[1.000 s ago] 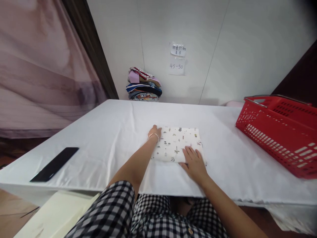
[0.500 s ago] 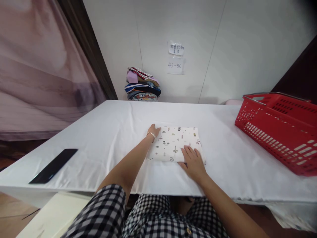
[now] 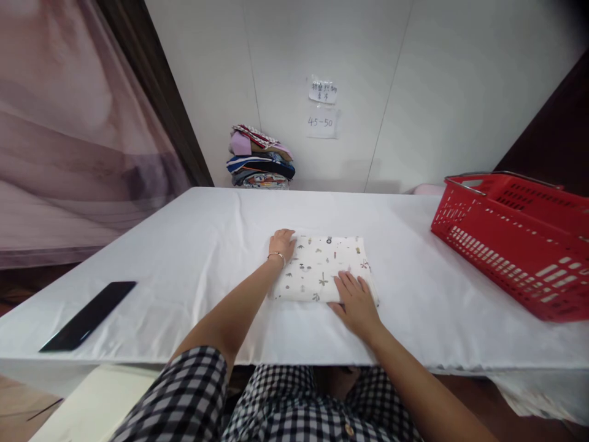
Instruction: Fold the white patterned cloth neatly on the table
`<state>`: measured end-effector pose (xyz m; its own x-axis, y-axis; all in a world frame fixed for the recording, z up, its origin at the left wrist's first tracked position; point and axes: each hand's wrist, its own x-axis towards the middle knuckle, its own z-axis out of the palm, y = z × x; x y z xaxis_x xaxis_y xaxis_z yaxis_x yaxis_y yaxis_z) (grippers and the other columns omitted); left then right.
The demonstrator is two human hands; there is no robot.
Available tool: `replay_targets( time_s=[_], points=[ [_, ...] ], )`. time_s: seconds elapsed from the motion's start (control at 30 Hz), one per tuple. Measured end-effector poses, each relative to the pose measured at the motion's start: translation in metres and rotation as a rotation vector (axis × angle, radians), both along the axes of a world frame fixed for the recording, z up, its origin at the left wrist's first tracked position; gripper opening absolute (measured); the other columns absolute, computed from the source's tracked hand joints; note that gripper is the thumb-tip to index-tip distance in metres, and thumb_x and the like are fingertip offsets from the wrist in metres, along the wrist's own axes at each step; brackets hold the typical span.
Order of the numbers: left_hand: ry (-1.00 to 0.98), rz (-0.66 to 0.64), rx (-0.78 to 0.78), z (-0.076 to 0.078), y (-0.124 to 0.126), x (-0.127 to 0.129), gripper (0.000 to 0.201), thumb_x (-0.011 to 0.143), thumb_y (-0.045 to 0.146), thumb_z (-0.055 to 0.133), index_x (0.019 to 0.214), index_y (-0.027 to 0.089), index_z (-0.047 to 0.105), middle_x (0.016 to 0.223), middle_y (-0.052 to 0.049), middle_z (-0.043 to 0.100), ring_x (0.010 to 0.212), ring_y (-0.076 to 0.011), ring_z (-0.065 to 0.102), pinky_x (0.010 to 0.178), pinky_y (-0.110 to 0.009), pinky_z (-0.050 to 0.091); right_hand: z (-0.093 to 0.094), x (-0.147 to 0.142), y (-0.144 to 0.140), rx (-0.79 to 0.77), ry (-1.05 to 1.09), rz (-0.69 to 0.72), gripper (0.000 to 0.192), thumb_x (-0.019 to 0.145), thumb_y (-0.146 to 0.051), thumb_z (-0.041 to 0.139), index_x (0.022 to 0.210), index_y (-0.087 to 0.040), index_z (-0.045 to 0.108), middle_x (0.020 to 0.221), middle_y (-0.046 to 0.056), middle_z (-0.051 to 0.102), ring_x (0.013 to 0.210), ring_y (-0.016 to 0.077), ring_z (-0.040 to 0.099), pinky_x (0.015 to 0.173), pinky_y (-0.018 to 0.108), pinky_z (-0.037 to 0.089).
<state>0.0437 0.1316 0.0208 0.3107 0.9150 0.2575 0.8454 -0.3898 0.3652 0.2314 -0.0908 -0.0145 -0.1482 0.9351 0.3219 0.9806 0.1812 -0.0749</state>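
A: Where's the cloth (image 3: pixel 313 261)?
B: Flat on the bench (image 3: pixel 184 258), about mid-width, in front of the person. White, small scattered print, folded to a rough rectangle.

A: Left hand (image 3: pixel 281 244)?
B: At the cloth's far-left corner, touching it. Fingers bent a little, pointing away from the body. Can't tell if they pinch the fabric or just press. Thin bracelet (image 3: pixel 277 255) on that wrist.

A: Right hand (image 3: pixel 356 304)?
B: Palm down near the near-right corner, fingers extended and close together, thumb out at the near edge. Resting on the fabric, nothing gripped.

A: Further out on the bench?
B: Black flat slab (image 3: pixel 89 316) to the left, near the front edge, well apart from the cloth. Red basket (image 3: pixel 510 245) on the right, slotted sides, metal handles.

A: Beyond that?
B: Stack of folded fabrics (image 3: pixel 261 161) past the far edge, mixed colours. Two paper notes on the wall behind, one over the other; lower note (image 3: pixel 321 123) reads "45-50". Pinkish curtain (image 3: pixel 59 135) far left.
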Motion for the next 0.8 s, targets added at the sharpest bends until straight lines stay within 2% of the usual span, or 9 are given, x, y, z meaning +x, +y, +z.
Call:
replay_targets(
  time_s=[0.07,0.13,0.4,0.57,0.8],
  points=[
    [0.039,-0.123,-0.003,0.003,-0.001,0.002,0.03,0.084,0.026,0.047,0.111,0.027,0.059,0.12,-0.005,0.056,0.119,-0.0228,0.041,0.104,-0.035,0.027,0.0,0.0,0.0,0.003,-0.002,0.001,0.059,0.087,-0.047,0.039,0.136,-0.014,0.036,0.142,0.013,0.036,0.133,0.0266,0.025,0.107,0.048,0.017],
    [0.07,-0.182,-0.064,0.006,0.0,0.006,0.028,0.083,0.025,0.048,0.108,0.029,0.061,0.117,-0.003,0.058,0.118,-0.0219,0.043,0.104,-0.034,0.026,0.001,0.0,0.0,0.011,-0.002,0.003,0.058,0.087,-0.047,0.04,0.136,-0.015,0.036,0.141,0.013,0.036,0.132,0.027,0.025,0.107,0.048,0.017],
    [0.146,-0.227,-0.178,0.013,0.013,0.014,0.034,0.079,0.023,0.052,0.112,0.03,0.059,0.123,-0.001,0.055,0.12,-0.0202,0.041,0.106,-0.032,0.022,0.001,0.0,0.0,0.018,0.008,0.007,0.058,0.087,-0.046,0.04,0.136,-0.015,0.037,0.141,0.013,0.036,0.132,0.0278,0.027,0.106,0.049,0.017],
    [0.18,-0.236,-0.212,0.018,0.021,0.018,0.031,0.076,0.026,0.056,0.106,0.03,0.062,0.119,-0.001,0.058,0.118,-0.0212,0.044,0.106,-0.033,0.023,0.002,0.0,-0.001,0.02,0.01,0.007,0.058,0.087,-0.046,0.04,0.136,-0.014,0.037,0.141,0.013,0.036,0.132,0.0272,0.026,0.107,0.048,0.017],
    [0.165,-0.232,-0.208,0.013,0.027,0.021,0.031,0.077,0.033,0.056,0.107,0.029,0.061,0.12,-0.002,0.058,0.117,-0.0213,0.045,0.104,-0.03,0.027,0.001,0.0,0.0,0.03,0.021,0.014,0.059,0.087,-0.048,0.04,0.136,-0.015,0.037,0.141,0.013,0.037,0.132,0.0274,0.026,0.106,0.048,0.017]
  ],
)
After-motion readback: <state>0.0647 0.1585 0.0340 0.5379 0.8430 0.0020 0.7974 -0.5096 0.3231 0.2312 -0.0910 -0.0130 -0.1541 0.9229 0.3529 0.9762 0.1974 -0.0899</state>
